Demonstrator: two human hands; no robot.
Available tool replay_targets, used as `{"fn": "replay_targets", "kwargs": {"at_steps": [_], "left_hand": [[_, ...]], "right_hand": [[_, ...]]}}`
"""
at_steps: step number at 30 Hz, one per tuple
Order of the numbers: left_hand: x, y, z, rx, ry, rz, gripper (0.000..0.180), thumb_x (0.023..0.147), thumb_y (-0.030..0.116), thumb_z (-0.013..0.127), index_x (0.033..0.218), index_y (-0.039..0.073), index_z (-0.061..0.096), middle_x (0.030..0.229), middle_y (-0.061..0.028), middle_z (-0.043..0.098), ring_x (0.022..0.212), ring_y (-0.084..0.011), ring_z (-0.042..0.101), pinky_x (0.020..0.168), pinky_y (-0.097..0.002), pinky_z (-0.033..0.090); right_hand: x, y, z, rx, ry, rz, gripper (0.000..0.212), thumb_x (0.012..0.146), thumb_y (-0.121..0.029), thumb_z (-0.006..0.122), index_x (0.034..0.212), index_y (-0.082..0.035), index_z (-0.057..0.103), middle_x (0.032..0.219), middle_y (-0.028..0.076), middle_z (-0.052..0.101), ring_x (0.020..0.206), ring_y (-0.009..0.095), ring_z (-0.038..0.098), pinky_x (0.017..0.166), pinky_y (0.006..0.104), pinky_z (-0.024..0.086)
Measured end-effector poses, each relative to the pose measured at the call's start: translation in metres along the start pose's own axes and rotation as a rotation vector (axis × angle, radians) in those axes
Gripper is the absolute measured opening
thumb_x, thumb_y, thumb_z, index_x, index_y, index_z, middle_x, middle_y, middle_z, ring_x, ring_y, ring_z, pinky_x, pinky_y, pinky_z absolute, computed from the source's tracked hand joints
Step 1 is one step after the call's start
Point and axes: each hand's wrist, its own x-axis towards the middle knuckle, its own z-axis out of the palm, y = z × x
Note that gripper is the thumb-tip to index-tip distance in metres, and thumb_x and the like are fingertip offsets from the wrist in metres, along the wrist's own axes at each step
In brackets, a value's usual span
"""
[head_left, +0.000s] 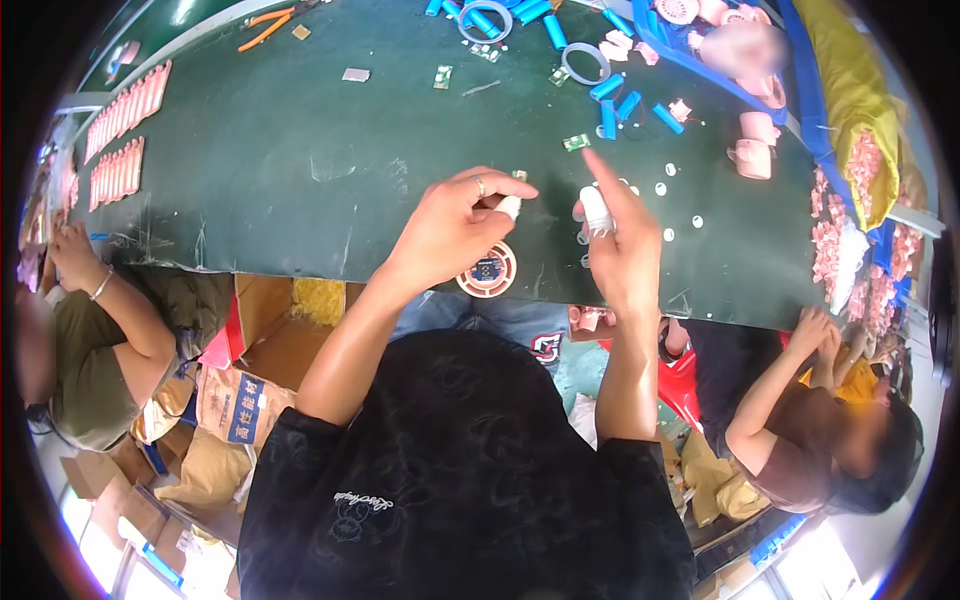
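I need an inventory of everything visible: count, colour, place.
Workbench: one, green, middle
Pliers: one, orange, top left
Circuit boards: several, green, centre
Cylinders: many, blue, top
Rings: two, grey, top
Strips: two rows, pink, left
Round part: one, pink, centre
Discs: several, white, centre right
Cups: at least two, pink, right
Small parts: many, pink, right
Sack: one, yellow, right
Cartons: several, brown, below
Workers: two, olive and brown tops, sides
Shirt: one, black, bottom
Left hand: one, white wrap, centre
Right hand: one, white wrap, centre

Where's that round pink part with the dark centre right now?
In the head view, the round pink part lies mid-picture on the green table, by its near edge, just below and right of the left hand.
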Motion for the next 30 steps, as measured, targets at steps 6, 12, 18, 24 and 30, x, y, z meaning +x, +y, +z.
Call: {"fn": "replay_targets", "kwargs": {"at_steps": [6, 12, 18, 24, 30], "left_hand": [[0.006, 0.001, 0.007, -0.057, 0.025, -0.152, 0.021, 0.095, 0.015, 0.069, 0.11, 0.0, 0.073, 0.105, -0.0051, 0.067, 0.074, -0.0076, 0.064, 0.065, -0.0233, 0.053], [0.006, 0.006, 0.003, -0.12, 0.057, -0.292, 0.017, 0.092, 0.01, 0.068, 0.103, -0.002, 0.072, 0.085, -0.0035, 0.069, 0.07, -0.0066, 0.064, 0.061, -0.0226, 0.053], [0.003, 0.009, 0.003, -0.334, 0.072, -0.379, 0.02, 0.09, 0.008, 0.066, 0.104, -0.006, 0.07, 0.081, -0.0069, 0.07, 0.069, -0.0104, 0.066, 0.059, -0.0245, 0.056], [0.002, 0.01, 0.001, -0.379, 0.048, -0.428, 0.022, 0.09, 0.008, 0.065, 0.105, -0.007, 0.068, 0.082, -0.0085, 0.07, 0.072, -0.0123, 0.069, 0.063, -0.0267, 0.058], [0.001, 0.015, -0.004, -0.213, -0.029, -0.376, 0.022, 0.092, 0.011, 0.065, 0.106, -0.005, 0.069, 0.084, -0.0076, 0.07, 0.073, -0.0116, 0.069, 0.063, -0.0251, 0.057]], "right_hand": [[-0.007, -0.025, 0.008, 0.082, -0.062, 0.027, 0.087, 0.076, 0.015, 0.058, 0.154, -0.015, 0.036, 0.098, 0.009, 0.068, 0.1, 0.033, 0.06, 0.088, 0.0433, 0.05], [-0.009, -0.023, 0.021, 0.118, -0.023, -0.025, 0.063, 0.074, 0.014, 0.06, 0.133, -0.008, 0.054, 0.098, 0.011, 0.069, 0.095, 0.029, 0.063, 0.085, 0.0388, 0.051], [-0.01, -0.017, 0.027, 0.392, 0.049, 0.097, 0.034, 0.077, 0.011, 0.064, 0.108, -0.002, 0.068, 0.094, 0.008, 0.068, 0.084, 0.017, 0.064, 0.078, 0.0289, 0.05], [-0.01, -0.02, 0.027, 0.598, 0.014, 0.233, 0.02, 0.088, 0.004, 0.067, 0.107, -0.001, 0.068, 0.092, 0.001, 0.068, 0.085, 0.008, 0.059, 0.077, 0.0249, 0.048], [-0.009, -0.014, 0.025, 0.549, -0.025, 0.243, 0.018, 0.09, -0.003, 0.07, 0.108, 0.0, 0.068, 0.092, 0.0, 0.068, 0.085, 0.007, 0.058, 0.075, 0.0237, 0.048]]}}
